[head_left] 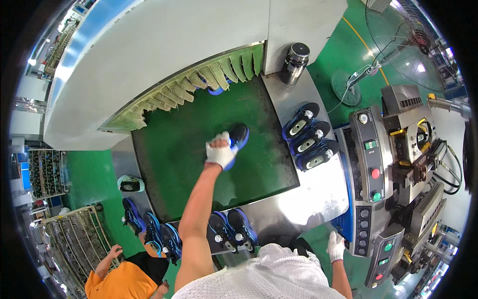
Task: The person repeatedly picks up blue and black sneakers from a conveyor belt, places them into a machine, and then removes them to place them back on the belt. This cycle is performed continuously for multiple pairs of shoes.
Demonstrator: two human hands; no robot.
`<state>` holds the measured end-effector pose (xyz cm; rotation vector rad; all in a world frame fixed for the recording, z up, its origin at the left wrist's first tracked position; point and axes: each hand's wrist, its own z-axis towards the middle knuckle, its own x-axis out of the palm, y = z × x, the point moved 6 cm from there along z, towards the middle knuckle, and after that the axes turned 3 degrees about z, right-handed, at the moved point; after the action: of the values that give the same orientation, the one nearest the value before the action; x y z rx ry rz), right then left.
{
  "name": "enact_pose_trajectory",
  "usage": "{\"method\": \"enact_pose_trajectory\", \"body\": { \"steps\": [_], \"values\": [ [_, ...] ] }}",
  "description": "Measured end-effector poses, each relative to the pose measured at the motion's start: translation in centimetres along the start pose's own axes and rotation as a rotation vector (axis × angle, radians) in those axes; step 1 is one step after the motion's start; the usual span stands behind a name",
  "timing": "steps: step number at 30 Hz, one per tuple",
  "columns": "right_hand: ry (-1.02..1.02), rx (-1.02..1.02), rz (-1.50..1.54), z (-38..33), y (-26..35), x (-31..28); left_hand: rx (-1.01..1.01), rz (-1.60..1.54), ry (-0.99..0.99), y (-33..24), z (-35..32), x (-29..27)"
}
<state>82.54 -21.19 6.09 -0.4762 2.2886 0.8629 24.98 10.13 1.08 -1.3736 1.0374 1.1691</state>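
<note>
Green conveyor belt (184,149) set in a steel bench (308,192), running out from under a curtain of pale flaps (199,82) at the far end; on the belt, one blue and black shoe (238,137) near the middle, a second blue shoe (217,90) half under the flaps; on the steel ledge to the right, three black and blue shoes (308,135) side by side, openings up, just beside the belt's edge; a dark metal cylinder (296,62) upright at the ledge's far corner; on the near steel edge, two more shoes (233,230) close together; further left, a row of blue shoes (152,229) along the corner.
</note>
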Motion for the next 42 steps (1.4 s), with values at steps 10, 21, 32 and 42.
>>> {"method": "enact_pose_trajectory", "body": {
  "steps": [10,21,32,42],
  "values": [
    [0.833,-0.208,0.889,-1.9,15.9,-0.3,-0.039,-1.252,0.355,-21.9,-17.7,-14.2],
    [0.716,-0.255,1.715,-0.4,11.5,-19.5,0.956,-1.000,0.365,-57.1,-8.1,-23.9],
    [0.245,-0.532,1.940,-1.2,1.4,-33.4,0.917,-0.359,0.166,-89.7,11.5,-9.4],
    [-0.087,-0.221,1.773,0.3,-1.5,-33.3,0.717,-0.272,0.171,-91.9,14.4,-13.0]
  ]
}}
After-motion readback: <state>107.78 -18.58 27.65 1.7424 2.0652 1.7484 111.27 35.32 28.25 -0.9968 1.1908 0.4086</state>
